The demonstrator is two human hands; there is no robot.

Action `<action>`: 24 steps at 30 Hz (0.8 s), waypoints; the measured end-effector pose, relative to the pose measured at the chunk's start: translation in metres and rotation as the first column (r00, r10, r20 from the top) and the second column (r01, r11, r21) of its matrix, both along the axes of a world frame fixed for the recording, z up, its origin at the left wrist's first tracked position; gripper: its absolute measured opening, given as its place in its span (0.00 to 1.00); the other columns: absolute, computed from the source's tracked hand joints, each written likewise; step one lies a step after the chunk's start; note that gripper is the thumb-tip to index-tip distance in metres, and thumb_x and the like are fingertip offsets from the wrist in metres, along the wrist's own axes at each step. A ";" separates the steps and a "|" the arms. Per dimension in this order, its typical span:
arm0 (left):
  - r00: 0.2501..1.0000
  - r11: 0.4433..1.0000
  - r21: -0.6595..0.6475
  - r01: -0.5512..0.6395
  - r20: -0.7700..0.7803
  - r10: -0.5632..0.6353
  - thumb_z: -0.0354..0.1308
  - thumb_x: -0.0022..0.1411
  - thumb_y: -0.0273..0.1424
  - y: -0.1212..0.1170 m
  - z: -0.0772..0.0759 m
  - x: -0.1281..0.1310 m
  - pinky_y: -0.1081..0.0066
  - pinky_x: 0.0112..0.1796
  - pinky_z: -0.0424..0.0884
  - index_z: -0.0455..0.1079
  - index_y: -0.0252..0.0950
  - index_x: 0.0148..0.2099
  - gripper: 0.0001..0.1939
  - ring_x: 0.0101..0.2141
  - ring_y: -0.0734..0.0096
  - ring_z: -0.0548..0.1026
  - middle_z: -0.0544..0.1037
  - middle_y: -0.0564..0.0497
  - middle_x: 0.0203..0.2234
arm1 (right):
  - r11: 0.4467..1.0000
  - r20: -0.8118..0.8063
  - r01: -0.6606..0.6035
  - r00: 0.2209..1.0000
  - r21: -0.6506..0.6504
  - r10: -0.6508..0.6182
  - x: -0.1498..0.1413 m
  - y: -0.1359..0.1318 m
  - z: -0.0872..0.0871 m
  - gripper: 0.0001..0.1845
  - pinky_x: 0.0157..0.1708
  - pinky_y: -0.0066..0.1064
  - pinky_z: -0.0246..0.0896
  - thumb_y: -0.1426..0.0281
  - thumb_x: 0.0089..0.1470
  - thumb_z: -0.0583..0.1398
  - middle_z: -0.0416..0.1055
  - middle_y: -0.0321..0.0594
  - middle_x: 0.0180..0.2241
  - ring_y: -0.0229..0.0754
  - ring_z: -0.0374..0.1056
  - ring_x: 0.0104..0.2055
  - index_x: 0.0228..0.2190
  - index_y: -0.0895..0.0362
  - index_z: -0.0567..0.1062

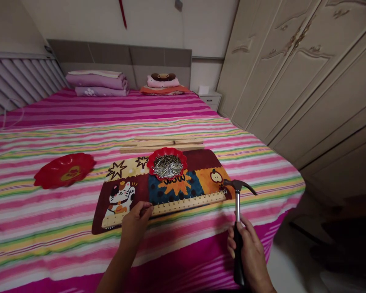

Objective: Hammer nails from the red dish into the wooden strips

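Black-gripped claw hammer is clasped in the right hand, head away, claw rightward; the left hand's fingertips press together at the nail-studded wooden strip, lying crosswise on the mat below partly covered "WOW" lettering

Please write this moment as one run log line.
left hand: at nail-studded wood strip | right hand: holds hammer | nails: in red dish | spare strips: behind dish

Folded purple bedding and a pink-and-orange fabric stack are resting before a grey panelled headboard, while a cream carved wooden wardrobe is standing beside a small white nightstand.
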State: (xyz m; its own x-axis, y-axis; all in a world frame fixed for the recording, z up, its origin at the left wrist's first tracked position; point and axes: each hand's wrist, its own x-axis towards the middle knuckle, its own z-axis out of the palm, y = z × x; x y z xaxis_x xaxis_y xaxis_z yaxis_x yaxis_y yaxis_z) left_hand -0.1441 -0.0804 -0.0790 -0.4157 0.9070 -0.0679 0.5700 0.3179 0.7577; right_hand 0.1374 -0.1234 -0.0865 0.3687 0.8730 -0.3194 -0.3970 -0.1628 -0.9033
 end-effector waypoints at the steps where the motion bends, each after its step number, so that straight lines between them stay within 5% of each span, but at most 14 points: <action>1: 1.000 1.000 0.007 0.006 -0.010 -0.006 0.54 0.48 0.41 0.000 0.000 0.000 0.72 0.30 0.65 0.71 0.42 0.30 0.11 0.25 0.69 0.72 0.76 0.56 0.21 | 0.999 0.026 -0.039 0.999 -0.001 0.039 -0.004 -0.002 0.008 0.25 0.10 0.22 0.51 0.58 0.45 0.64 0.66 0.30 0.20 0.34 0.57 0.15 0.45 0.51 0.68; 6: 0.999 0.998 0.048 0.038 -0.032 -0.036 0.53 0.48 0.40 -0.001 -0.004 0.001 0.71 0.34 0.66 0.72 0.42 0.29 0.10 0.30 0.68 0.74 0.77 0.54 0.27 | 0.924 0.167 -0.383 0.911 0.004 0.377 -0.029 -0.009 0.035 0.25 0.13 0.24 0.49 0.58 0.50 0.61 0.65 0.32 0.19 0.34 0.56 0.16 0.49 0.52 0.70; 10: 0.998 0.994 0.094 0.053 -0.037 -0.050 0.53 0.49 0.40 -0.001 -0.007 0.001 0.72 0.34 0.66 0.71 0.41 0.29 0.10 0.31 0.69 0.74 0.77 0.53 0.28 | 0.687 0.487 -0.725 0.616 0.044 0.619 -0.050 -0.004 0.043 0.20 0.22 0.27 0.57 0.63 0.57 0.54 0.66 0.32 0.20 0.37 0.60 0.21 0.51 0.51 0.70; 17: 0.985 0.995 0.069 0.067 -0.165 -0.055 0.52 0.51 0.37 -0.002 -0.006 0.002 0.73 0.28 0.60 0.63 0.39 0.22 0.10 0.24 0.73 0.68 0.68 0.55 0.19 | 0.490 0.734 -0.871 0.338 0.007 0.590 -0.075 0.009 0.058 0.22 0.41 0.31 0.63 0.70 0.59 0.50 0.74 0.40 0.39 0.43 0.70 0.39 0.55 0.50 0.63; 24: 0.984 0.996 0.067 0.060 -0.170 -0.048 0.52 0.51 0.35 -0.002 -0.009 0.001 0.74 0.29 0.60 0.65 0.39 0.24 0.08 0.26 0.72 0.70 0.72 0.55 0.22 | 0.483 0.801 -0.871 0.231 -0.082 0.552 -0.076 0.009 0.065 0.23 0.38 0.33 0.65 0.70 0.59 0.49 0.74 0.42 0.39 0.44 0.71 0.38 0.57 0.50 0.61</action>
State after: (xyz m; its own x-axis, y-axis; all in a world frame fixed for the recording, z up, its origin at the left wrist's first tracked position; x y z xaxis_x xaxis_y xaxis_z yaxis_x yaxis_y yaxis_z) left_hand -0.1428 -0.0820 -0.0883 -0.3660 0.9283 0.0651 0.7059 0.2313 0.6694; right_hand 0.0611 -0.1140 -0.0218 -0.5375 0.8426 0.0343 0.4414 0.3158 -0.8399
